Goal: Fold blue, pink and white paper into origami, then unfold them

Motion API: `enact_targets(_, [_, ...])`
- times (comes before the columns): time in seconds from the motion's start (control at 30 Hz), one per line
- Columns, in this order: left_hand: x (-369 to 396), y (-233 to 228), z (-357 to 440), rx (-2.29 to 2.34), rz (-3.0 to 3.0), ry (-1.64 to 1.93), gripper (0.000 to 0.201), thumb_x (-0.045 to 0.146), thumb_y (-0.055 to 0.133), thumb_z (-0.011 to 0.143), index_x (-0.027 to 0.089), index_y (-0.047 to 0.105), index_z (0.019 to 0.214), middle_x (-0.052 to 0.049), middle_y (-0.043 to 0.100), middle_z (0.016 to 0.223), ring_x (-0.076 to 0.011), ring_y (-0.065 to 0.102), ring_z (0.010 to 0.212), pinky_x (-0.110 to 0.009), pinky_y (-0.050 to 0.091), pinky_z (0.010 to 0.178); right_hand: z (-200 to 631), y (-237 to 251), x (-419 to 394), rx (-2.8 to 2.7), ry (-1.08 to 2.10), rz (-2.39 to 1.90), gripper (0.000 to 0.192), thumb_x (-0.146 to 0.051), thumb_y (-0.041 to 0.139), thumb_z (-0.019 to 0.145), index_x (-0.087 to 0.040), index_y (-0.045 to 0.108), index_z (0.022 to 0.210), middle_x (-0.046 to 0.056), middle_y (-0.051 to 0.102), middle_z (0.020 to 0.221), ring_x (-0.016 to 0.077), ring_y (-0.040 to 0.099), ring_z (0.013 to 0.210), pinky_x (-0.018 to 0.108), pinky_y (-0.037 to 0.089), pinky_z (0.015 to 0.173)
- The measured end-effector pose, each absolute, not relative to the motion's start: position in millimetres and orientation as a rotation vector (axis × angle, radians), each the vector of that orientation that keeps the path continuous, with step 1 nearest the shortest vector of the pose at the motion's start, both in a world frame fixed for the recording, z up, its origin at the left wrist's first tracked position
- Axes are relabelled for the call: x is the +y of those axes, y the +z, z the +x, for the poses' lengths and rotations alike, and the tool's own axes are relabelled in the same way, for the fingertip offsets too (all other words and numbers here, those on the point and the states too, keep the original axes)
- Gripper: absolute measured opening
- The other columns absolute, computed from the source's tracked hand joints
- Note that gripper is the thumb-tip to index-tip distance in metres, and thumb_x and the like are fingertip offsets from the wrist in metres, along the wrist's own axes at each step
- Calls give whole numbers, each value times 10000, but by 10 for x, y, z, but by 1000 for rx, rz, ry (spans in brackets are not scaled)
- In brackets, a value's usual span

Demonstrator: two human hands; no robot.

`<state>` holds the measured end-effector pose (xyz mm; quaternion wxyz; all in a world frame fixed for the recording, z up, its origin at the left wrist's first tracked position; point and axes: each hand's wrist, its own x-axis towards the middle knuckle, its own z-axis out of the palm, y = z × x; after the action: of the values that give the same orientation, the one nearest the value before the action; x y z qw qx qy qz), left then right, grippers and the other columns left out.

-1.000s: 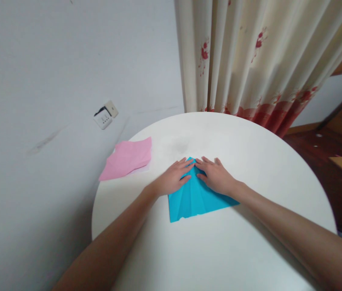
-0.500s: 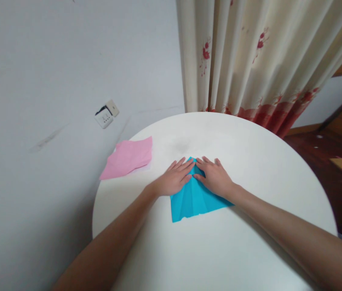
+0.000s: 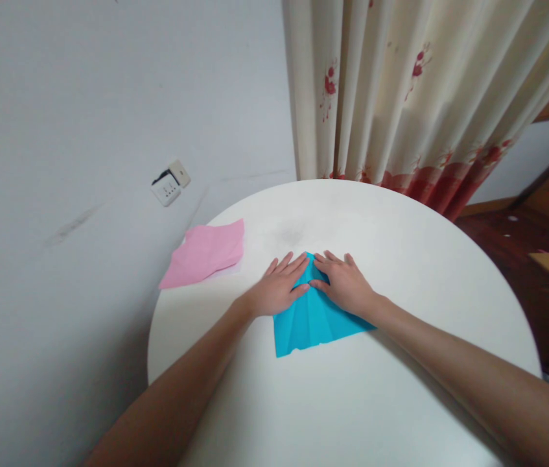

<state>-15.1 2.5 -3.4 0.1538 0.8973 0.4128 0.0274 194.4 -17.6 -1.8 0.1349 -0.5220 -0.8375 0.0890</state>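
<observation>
A blue sheet of paper (image 3: 310, 324) lies on the white round table (image 3: 400, 389), creased and folded to a point at its far end. Its near edge is ragged. My left hand (image 3: 279, 285) rests flat on the paper's left side, fingers spread and pointing at the tip. On the right side lies my right hand (image 3: 345, 282), also flat with its fingers apart. Both thumbs nearly meet over the middle of the paper. The parts of the sheet beneath the hands are hidden.
Pink paper (image 3: 206, 253) lies at the table's left edge, with a paler sheet partly showing under it. A wall with a socket (image 3: 166, 190) stands on the left. Behind the table hangs a flowered curtain (image 3: 391, 97).
My left hand has shifted slightly left, baring a little more of the blue paper near its tip. The right hand and the paper look unmoved.
</observation>
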Motion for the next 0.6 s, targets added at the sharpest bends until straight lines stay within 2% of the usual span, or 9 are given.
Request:
enact_targets(0.1, [33, -4, -135, 1199, 2547, 78, 823, 665, 400, 911, 257, 119, 1567, -77, 127, 1634, -318, 56, 1508, -551, 65, 1192, 1950, -18, -171, -2434, 261, -1515, 396, -367, 460, 984, -186, 534, 1329, 114, 454, 1503, 335, 343, 1417, 617, 247, 1102])
enact_targets(0.2, [50, 20, -131, 1212, 2540, 180, 875, 627, 518, 873, 237, 149, 1564, -98, 208, 1616, -320, 152, 1496, -526, 132, 1195, 1955, -20, -164, -2447, 256, -1521, 366, -295, 349, 1016, -191, 551, 1302, 102, 464, 1498, 319, 361, 1409, 628, 254, 1094])
enact_targets(0.33, [71, 70, -151, 1281, 2486, 369, 696, 345, 553, 892, 213, 300, 1527, -102, 417, 1527, -272, 414, 1394, -411, 327, 1147, 1962, -12, -167, -2470, 234, -1523, 376, -219, 305, 1009, -185, 569, 1273, 102, 464, 1497, 311, 370, 1402, 635, 260, 1087])
enact_targets(0.4, [103, 86, -182, 1392, 2425, 472, 604, 236, 506, 890, 231, 394, 1484, -88, 536, 1437, -261, 526, 1301, -394, 406, 1092, 1967, 1, -172, -2479, 231, -1517, 352, -220, 337, 1000, -184, 580, 1251, 104, 459, 1501, 321, 367, 1402, 640, 259, 1086])
enact_targets(0.47, [157, 85, -230, 1545, 2345, 607, 594, 186, 490, 883, 242, 414, 1470, -86, 610, 1352, -260, 587, 1227, -408, 446, 1056, 1973, 16, -175, -2492, 246, -1506, 334, -242, 362, 998, -186, 588, 1237, 102, 452, 1507, 330, 366, 1401, 648, 256, 1085])
enact_targets(0.53, [214, 79, -280, 1642, 2331, 689, 663, 153, 538, 845, 216, 378, 1486, -110, 587, 1373, -275, 562, 1254, -436, 430, 1078, 1977, 24, -172, -2509, 269, -1489, 340, -261, 369, 999, -192, 583, 1255, 100, 446, 1511, 333, 360, 1405, 654, 257, 1086])
enact_targets(0.6, [245, 79, -302, 1653, 2414, 687, 711, 100, 565, 801, 175, 378, 1483, -142, 493, 1462, -296, 460, 1352, -469, 367, 1133, 1979, 24, -166, -2523, 284, -1464, 364, -270, 371, 1001, -196, 563, 1300, 99, 438, 1516, 332, 345, 1415, 658, 262, 1087])
